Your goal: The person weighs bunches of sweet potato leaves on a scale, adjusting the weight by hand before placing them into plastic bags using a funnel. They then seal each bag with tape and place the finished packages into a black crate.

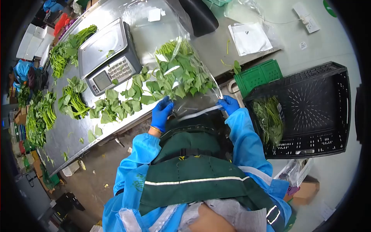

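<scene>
A clear plastic bag [210,79] full of leafy greens [183,69] lies on the steel table, its mouth toward my body. My left hand [162,113], in a blue glove, is closed on the left corner of the bag's mouth. On the right corner, my right hand [229,104], also gloved in blue, pinches the edge. A whitish strip of the bag's edge stretches between the two hands. Loose leaves [112,106] lie left of the bag, near my left hand. Beyond them stands a digital scale [104,50] with leaf scraps on its plate.
Bunches of greens [73,101] lie on the steel table [73,133] at left. At right are a black crate [313,112] holding a bagged bunch [268,120], and a green basket [259,77]. White papers [250,38] lie beyond. Another person [25,73] is at far left.
</scene>
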Demonstrator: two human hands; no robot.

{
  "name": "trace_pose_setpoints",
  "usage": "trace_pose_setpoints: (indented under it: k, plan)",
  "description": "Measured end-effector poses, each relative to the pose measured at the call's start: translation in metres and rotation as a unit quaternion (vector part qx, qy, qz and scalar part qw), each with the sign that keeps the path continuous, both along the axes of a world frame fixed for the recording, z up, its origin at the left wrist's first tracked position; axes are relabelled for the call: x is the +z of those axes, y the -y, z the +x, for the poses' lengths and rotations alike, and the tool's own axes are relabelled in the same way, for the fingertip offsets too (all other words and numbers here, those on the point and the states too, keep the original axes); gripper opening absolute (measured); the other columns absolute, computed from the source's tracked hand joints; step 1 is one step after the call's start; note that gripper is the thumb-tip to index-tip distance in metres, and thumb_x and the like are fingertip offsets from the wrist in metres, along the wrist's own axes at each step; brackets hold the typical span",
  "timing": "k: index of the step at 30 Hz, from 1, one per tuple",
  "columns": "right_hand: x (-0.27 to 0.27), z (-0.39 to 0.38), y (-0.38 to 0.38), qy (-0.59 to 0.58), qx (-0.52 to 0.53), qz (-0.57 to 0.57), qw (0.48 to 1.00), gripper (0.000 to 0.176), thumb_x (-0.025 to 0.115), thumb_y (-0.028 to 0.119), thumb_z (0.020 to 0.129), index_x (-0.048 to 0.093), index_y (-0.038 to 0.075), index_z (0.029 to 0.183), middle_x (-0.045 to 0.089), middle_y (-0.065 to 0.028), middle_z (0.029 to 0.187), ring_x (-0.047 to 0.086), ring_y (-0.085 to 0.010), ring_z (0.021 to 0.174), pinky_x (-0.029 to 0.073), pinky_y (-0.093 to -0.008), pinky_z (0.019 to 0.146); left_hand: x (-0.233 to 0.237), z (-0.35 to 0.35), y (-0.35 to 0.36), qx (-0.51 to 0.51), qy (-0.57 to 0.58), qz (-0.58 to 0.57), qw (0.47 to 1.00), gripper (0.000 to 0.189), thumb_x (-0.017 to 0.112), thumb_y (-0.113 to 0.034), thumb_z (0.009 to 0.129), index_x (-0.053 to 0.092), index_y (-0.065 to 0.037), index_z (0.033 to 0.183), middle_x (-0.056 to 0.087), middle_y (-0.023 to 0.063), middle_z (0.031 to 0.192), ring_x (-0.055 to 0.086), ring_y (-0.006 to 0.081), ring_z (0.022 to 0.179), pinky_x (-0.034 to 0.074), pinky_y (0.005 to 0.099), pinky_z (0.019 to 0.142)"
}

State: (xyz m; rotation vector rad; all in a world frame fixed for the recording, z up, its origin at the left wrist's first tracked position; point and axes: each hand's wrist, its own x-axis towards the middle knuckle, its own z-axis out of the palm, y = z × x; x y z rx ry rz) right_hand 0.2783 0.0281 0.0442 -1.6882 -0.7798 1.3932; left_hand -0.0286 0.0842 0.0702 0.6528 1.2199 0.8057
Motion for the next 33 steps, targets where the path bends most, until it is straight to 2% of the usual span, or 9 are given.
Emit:
trace_pose_setpoints:
  k: [5,8,10,11,15,18,22,27,33]
  plan:
    - [0.004,0.015,0.007,0.004,-0.042,-0.025,0.999,0.020,0.059,0.012,0.081,0.057,0.001,0.096,0.060,-0.0067,0.071,0.056,-0.0128,0.056,0.045,-0.0232,0.052,-0.017,0.004,0.037,-0.019,0.023,-0.139,0.990,0.011,0.060,-0.021,0.081,0.063,-0.012,0.087,0.061,-0.0023,0.077,0.054,0.0070,0.067,0.043,0.0207,0.058]
    - [-0.001,0.025,0.010,0.041,-0.022,-0.024,0.999,0.026,0.061,0.011,0.079,0.054,-0.002,0.101,0.061,-0.0082,0.080,0.057,-0.0140,0.062,0.046,-0.0242,0.057,-0.024,0.002,0.044,0.015,0.101,-0.135,0.985,0.013,0.060,-0.022,0.080,0.063,-0.012,0.088,0.060,-0.0027,0.076,0.053,0.0068,0.064,0.042,0.0212,0.056]
    - [-0.010,0.022,0.015,0.244,-0.064,0.149,0.956,0.034,0.064,0.008,0.076,0.051,-0.001,0.105,0.059,-0.0093,0.090,0.057,-0.0156,0.071,0.047,-0.0265,0.064,-0.023,0.003,0.047,0.017,0.094,-0.124,0.988,0.014,0.061,-0.023,0.080,0.063,-0.010,0.086,0.058,-0.0035,0.072,0.050,0.0062,0.061,0.041,0.0204,0.054]
    - [0.050,0.002,0.009,0.362,0.009,0.163,0.918,0.041,0.066,0.005,0.072,0.049,0.003,0.110,0.057,-0.0085,0.096,0.056,-0.0171,0.077,0.046,-0.0290,0.069,-0.022,0.005,0.048,0.002,0.089,-0.105,0.990,0.015,0.060,-0.022,0.081,0.063,-0.009,0.086,0.057,-0.0035,0.071,0.049,0.0058,0.060,0.040,0.0198,0.054]
    - [0.099,-0.053,0.005,0.253,0.118,0.158,0.947,0.040,0.066,0.006,0.072,0.050,0.011,0.108,0.057,-0.0063,0.086,0.057,-0.0174,0.073,0.046,-0.0297,0.066,-0.023,0.010,0.062,-0.022,0.007,-0.042,0.999,0.017,0.056,-0.021,0.084,0.064,-0.006,0.086,0.055,-0.0026,0.068,0.046,0.0053,0.058,0.038,0.0191,0.053]
    - [0.067,-0.084,0.008,0.214,0.232,0.181,0.932,0.044,0.067,0.003,0.070,0.049,0.011,0.110,0.054,-0.0024,0.074,0.049,-0.0108,0.062,0.044,-0.0244,0.060,-0.035,0.009,0.073,-0.009,-0.019,0.005,1.000,0.018,0.054,-0.021,0.085,0.063,-0.005,0.087,0.055,-0.0022,0.068,0.046,0.0053,0.057,0.039,0.0198,0.052]
    - [0.066,-0.112,0.002,0.265,0.410,0.138,0.862,0.030,0.063,0.017,0.075,0.050,0.014,0.101,0.057,-0.0078,0.086,0.057,-0.0256,0.078,0.045,-0.0376,0.067,-0.036,0.012,0.079,0.007,-0.024,0.062,0.998,0.018,0.053,-0.021,0.086,0.060,-0.004,0.089,0.054,-0.0014,0.066,0.048,0.0061,0.057,0.041,0.0202,0.052]
    - [0.054,-0.133,0.004,0.264,0.435,0.202,0.837,0.035,0.063,0.019,0.074,0.051,0.013,0.105,0.058,-0.0087,0.085,0.059,-0.0252,0.075,0.047,-0.0342,0.064,-0.028,0.015,0.086,0.038,-0.021,0.092,0.995,0.020,0.050,-0.021,0.088,0.058,-0.004,0.094,0.053,-0.0016,0.066,0.048,0.0057,0.056,0.039,0.0189,0.050]
    - [0.070,-0.140,-0.002,0.302,0.503,0.188,0.788,0.015,0.060,0.017,0.071,0.052,0.013,0.083,0.059,-0.0076,0.078,0.059,-0.0277,0.074,0.047,-0.0377,0.063,-0.012,0.013,0.080,0.039,-0.059,0.155,0.985,0.019,0.049,-0.020,0.088,0.057,-0.004,0.091,0.054,-0.0008,0.066,0.048,0.0058,0.055,0.039,0.0194,0.048]
